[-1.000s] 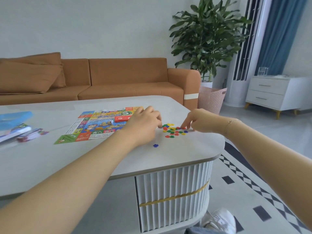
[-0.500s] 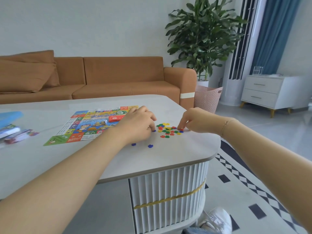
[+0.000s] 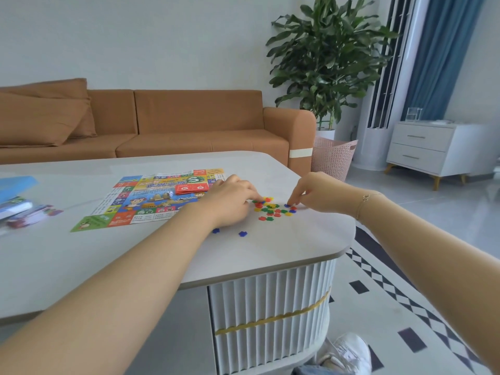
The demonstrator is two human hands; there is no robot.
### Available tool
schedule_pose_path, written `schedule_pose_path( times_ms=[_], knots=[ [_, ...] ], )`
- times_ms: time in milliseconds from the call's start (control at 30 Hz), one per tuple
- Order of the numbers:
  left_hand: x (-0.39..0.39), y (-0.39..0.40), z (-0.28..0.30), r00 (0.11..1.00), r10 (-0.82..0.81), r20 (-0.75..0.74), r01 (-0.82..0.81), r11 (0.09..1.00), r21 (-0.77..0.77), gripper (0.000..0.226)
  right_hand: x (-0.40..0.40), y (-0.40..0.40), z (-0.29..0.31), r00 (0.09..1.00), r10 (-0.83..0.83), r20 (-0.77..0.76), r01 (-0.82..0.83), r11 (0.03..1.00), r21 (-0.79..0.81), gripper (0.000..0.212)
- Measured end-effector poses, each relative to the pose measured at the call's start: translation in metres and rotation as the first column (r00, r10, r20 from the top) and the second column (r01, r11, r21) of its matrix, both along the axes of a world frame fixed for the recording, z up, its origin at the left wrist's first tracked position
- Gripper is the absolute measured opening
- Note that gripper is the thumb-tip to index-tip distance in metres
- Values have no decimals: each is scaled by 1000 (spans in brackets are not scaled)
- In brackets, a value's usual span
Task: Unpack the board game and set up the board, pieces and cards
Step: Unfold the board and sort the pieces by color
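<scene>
While both arms reach over the table (image 3: 297,244), left hand (image 3: 230,201) lies knuckles-up, fingers curled, tips at the token pile (image 3: 273,208); whether it holds one, can't tell. Right hand (image 3: 315,192) pinches a blue token (image 3: 286,205) at the pile's right edge. Board (image 3: 151,201) lies flat, just left.

The desk (image 3: 270,247) top looks smooth and matt, like pale stone, over a ribbed white base. The board (image 3: 151,201) is thin printed paper with a slight sheen. The small pieces (image 3: 272,208) look like shiny coloured plastic. The sofa (image 3: 189,125) is matt woven cloth.
</scene>
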State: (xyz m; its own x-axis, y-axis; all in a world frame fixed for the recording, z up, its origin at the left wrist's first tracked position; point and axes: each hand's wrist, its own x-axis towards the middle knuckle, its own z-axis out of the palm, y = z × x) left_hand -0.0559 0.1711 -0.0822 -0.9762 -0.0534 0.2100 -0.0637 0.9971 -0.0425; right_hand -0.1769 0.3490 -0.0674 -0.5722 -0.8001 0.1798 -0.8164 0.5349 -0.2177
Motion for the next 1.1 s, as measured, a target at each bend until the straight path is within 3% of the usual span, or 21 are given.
schedule_pose_path(
  times_ms=[167,300,567,833,1100],
  knots=[
    [1,-5,2,1000,13,-8,-12,1000,28,52,1,0,1,1000,-13,19,14,1000,-26,24],
    [1,-9,4,996,10,-90,-9,1000,5,37,0,-10,-1,999,-50,22,51,997,-56,20],
    [5,-7,8,987,-17,-158,7,998,-63,15,-9,-6,-1,971,-186,-151,193,981,32,19],
    [15,0,10,983,-27,-184,11,996,-89,15,11,21,13,1000,-5,-15,7,992,123,11],
    [29,-2,16,987,-42,-152,27,995,-98,22,14,25,9,996,79,44,-80,996,29,16]
  ],
)
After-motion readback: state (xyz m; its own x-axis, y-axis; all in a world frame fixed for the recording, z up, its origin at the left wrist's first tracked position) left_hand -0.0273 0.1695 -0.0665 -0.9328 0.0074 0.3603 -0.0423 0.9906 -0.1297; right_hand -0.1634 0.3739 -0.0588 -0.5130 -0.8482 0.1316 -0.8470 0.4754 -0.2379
